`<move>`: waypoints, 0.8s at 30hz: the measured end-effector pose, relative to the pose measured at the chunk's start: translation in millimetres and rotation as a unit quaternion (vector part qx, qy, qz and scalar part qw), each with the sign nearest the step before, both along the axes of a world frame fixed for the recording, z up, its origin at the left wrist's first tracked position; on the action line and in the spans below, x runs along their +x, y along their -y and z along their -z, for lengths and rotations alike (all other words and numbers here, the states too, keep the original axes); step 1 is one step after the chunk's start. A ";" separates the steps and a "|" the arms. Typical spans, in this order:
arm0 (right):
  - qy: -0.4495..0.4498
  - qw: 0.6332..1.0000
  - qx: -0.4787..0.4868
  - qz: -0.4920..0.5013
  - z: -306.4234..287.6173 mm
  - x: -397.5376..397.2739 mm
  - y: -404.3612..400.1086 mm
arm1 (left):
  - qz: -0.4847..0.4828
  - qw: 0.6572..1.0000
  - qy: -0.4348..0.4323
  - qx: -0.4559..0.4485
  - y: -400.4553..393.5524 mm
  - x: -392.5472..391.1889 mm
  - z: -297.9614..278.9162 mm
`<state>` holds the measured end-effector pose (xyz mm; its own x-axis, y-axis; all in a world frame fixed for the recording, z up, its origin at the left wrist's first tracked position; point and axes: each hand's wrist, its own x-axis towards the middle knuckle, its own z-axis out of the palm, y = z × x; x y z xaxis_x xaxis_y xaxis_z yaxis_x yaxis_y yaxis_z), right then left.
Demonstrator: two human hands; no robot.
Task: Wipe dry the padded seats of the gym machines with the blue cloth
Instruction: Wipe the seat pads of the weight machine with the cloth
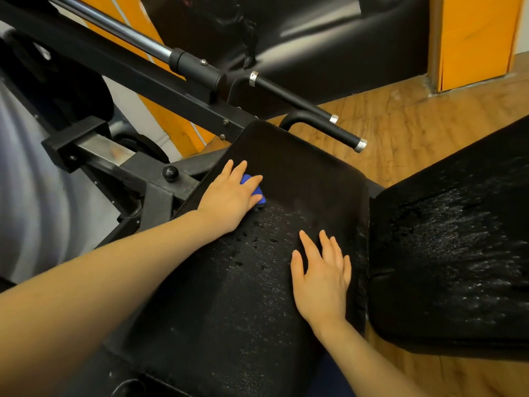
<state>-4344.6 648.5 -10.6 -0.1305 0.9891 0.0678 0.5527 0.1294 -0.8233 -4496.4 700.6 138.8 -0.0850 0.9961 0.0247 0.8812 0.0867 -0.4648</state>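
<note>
A black padded seat [300,173] of a gym machine fills the middle of the view, its near half speckled with water droplets. My left hand [232,196] presses a small bunched blue cloth [257,191] onto the seat near its left edge; only a bit of cloth shows under the fingers. My right hand [323,276] lies flat on the seat's right side with straight, spread fingers, holding nothing. To the right, a second black pad [458,247] is covered in wet streaks and droplets.
Black steel frame bars [137,81] and a chrome rod run diagonally at the upper left. Two black handles with chrome end caps [323,130] stick out behind the seat. An adjustment knob [170,173] sits left of the seat. Wooden floor [429,118] and an orange wall panel [475,38] lie beyond.
</note>
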 end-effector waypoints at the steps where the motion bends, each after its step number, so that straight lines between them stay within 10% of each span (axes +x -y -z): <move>1: 0.001 1.000 -0.001 0.000 -0.1 -0.1 -0.2 | -0.005 1.000 0.001 0.001 -8.8 1.8 0.2; 24: 0.000 1.000 0.010 0.003 3.0 -0.9 -0.8 | 0.011 0.999 -0.001 -0.044 49.3 6.3 1.7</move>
<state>-4345.6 649.3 -13.5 -0.1240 0.9885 0.0869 0.5534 0.1416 -0.8208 -4490.1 651.3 137.2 -0.0625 0.9960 -0.0637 0.8818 0.0252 -0.4710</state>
